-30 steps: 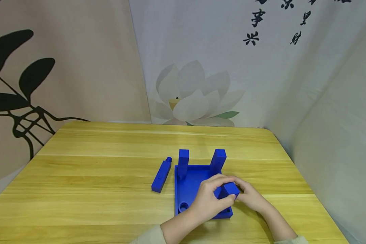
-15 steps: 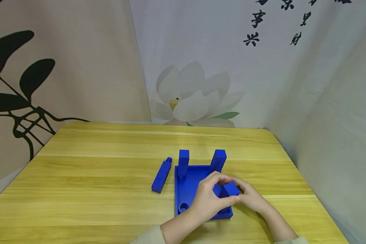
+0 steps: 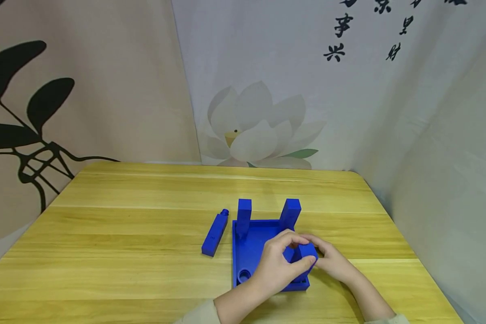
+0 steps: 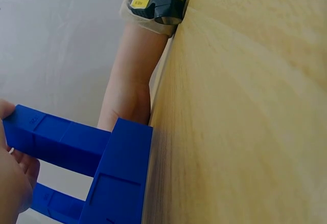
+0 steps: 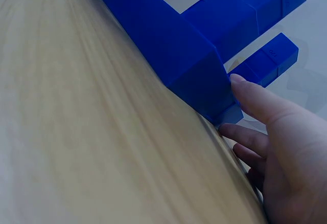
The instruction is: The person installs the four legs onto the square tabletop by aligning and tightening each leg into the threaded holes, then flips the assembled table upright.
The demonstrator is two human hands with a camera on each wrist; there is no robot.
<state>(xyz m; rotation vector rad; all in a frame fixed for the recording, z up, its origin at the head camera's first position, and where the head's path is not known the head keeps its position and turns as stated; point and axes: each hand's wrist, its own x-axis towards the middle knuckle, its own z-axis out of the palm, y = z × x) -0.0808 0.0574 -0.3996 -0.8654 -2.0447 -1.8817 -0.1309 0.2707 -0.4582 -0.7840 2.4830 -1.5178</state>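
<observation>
A loose blue post (image 3: pixel 214 234) lies on the desk (image 3: pixel 125 243), left of both hands, with its round knob pointing away. Next comes the blue tray (image 3: pixel 257 240), under and in front of the left hand. It has a round hole (image 3: pixel 244 275) near the left forearm and a far left post (image 3: pixel 244 216) standing up. The left hand (image 3: pixel 279 257) pinches the top of the near right post (image 3: pixel 306 250). The right hand (image 3: pixel 335 260) is beside it, its thumb touching the tray's side; I cannot tell if it grips.

This post is probably being pushed or turned into its corner. Its bottom is hidden from above, so go slow, keep it straight up, and let the right hand stop the tray from sliding. A crooked post could get stuck.

For moving, there is wide wood left of the loose post, but just a small gap between that post and the tray. The far right post (image 3: pixel 290 213) is just past the left hand, so mind the knuckles. Right of the right hand, bare wood runs to the desk's slanting edge.
</observation>
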